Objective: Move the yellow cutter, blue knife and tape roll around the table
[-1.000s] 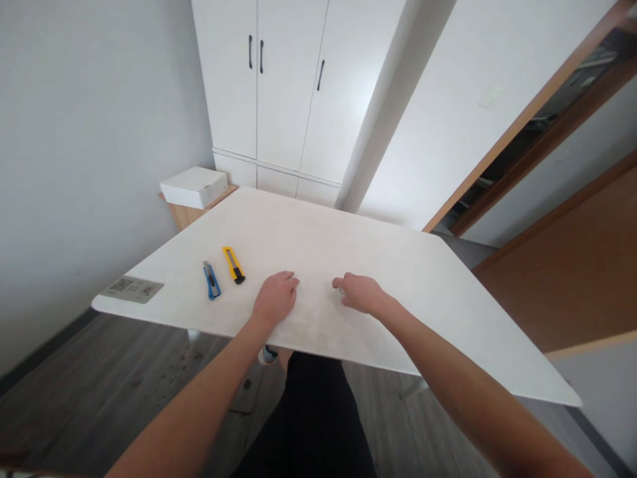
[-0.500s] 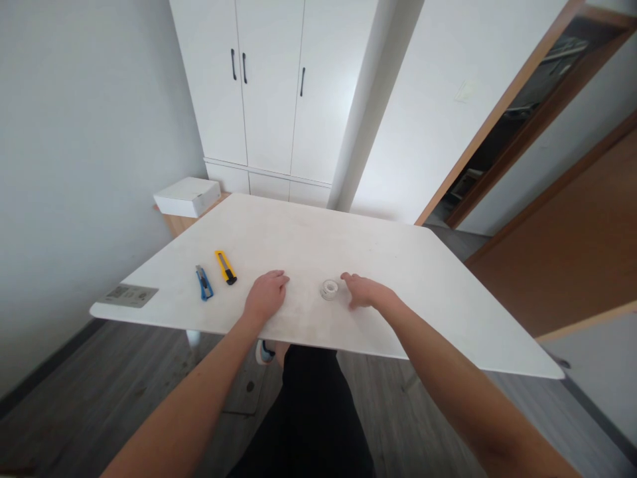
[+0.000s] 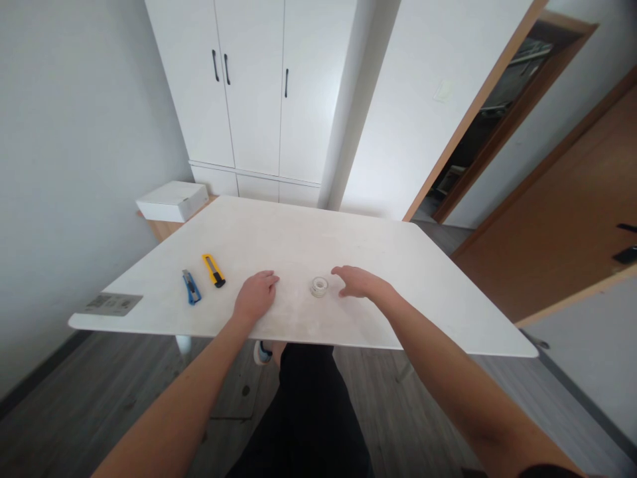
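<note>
Left grip [image 3: 255, 294] flat, right grip [image 3: 359, 283] by one tape roll [image 3: 319, 286], two knives [image 3: 213, 270]

White wardrobe [image 3: 253, 93], grey walls [image 3: 74, 133], wooden floor [image 3: 99, 398], open door [image 3: 562, 219].

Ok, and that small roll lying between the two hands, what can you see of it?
The small roll is a ring of pale, translucent-looking tape with an open hole in the middle. It lies flat on the white table, near the front edge. The right hand is close beside it with a slim gap; the left hand lies farther off. Only the table touches it.
</note>
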Tool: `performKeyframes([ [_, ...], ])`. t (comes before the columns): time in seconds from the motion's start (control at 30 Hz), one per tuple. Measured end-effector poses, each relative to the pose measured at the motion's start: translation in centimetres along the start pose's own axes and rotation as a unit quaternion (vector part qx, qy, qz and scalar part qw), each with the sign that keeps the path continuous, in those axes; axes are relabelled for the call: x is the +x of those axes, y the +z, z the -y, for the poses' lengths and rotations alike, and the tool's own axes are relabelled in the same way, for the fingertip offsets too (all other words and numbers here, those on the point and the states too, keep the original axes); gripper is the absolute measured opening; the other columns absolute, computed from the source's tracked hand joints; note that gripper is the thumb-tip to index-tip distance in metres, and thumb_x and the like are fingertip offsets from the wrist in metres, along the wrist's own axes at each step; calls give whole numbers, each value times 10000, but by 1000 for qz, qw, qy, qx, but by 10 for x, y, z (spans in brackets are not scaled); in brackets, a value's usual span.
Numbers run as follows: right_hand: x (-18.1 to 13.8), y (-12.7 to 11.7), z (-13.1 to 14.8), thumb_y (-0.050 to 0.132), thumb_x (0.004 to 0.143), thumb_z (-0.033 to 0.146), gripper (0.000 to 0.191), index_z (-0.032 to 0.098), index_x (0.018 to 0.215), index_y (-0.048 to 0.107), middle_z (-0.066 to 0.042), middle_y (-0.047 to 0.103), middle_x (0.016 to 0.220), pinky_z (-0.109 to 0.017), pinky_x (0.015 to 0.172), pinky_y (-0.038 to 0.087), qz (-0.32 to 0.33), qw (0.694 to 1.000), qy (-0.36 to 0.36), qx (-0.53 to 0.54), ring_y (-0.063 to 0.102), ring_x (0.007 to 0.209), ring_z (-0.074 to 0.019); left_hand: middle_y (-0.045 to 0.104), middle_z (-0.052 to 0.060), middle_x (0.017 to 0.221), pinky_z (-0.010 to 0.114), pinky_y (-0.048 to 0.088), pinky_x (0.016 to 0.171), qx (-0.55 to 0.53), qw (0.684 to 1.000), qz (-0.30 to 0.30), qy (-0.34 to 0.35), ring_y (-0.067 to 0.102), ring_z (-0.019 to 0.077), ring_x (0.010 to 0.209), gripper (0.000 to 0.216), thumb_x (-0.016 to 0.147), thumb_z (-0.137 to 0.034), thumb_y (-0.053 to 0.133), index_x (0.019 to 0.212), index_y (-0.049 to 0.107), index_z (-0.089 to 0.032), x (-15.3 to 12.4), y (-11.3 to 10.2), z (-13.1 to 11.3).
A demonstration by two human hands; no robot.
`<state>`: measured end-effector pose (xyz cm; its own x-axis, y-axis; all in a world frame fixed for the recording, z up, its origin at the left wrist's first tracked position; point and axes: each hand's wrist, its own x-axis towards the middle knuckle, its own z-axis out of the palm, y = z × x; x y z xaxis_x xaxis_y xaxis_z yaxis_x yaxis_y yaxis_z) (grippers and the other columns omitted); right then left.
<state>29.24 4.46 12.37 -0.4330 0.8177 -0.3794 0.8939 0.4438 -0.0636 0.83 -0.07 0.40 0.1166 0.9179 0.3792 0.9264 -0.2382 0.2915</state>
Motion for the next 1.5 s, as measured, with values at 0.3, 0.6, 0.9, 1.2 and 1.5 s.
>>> performKeyframes([
  [0.3, 40, -8, 41, 768, 763, 315, 600, 334, 1328, 568, -75, 603, 1273, -306, 760, 476, 45, 984, -123, -124, 637, 1073, -277, 689, 95, 1265, 381, 452, 1091, 9, 1000, 2, 1, 620, 220, 1195, 384, 899, -181, 423, 1117, 739, -189, 0, -3, -3],
  [0.6, 39, -1, 41, 681, 818, 295, 431, 297, 1245, 620, -66, 642, 1198, -291, 714, 456, 16, 976, -153, -151, 642, 1033, -252, 690, 108, 1259, 377, 451, 1091, 7, 1000, -1, 5, 621, 224, 1192, 381, 899, -179, 428, 1114, 741, -171, 0, -2, -2],
  [0.9, 42, 9, 40, 651, 806, 283, 448, 301, 1251, 602, -79, 640, 1197, -288, 689, 464, 4, 978, -142, -152, 659, 986, -249, 688, 95, 1267, 380, 451, 1092, 8, 1000, 2, -2, 619, 219, 1196, 380, 898, -178, 432, 1121, 739, -190, 0, -2, -2],
  [1.2, 44, 23, 36, 632, 814, 284, 419, 313, 1231, 605, -76, 637, 1189, -285, 695, 474, -17, 981, -137, -134, 663, 972, -238, 689, 73, 1268, 386, 460, 1088, 2, 1000, 0, -2, 623, 220, 1192, 386, 885, -190, 433, 1109, 745, -224, 0, -1, 0],
  [1.5, 10, -5, -98, 664, 787, 268, 475, 284, 1259, 613, -86, 642, 1220, -294, 690, 459, -29, 989, 96, -107, 652, 984, -254, 698, 114, 1242, 399, 465, 1083, 1, 1000, -11, 17, 634, 240, 1173, 400, 890, -209, 405, 1090, 750, -177, 1, 2, 1],
])
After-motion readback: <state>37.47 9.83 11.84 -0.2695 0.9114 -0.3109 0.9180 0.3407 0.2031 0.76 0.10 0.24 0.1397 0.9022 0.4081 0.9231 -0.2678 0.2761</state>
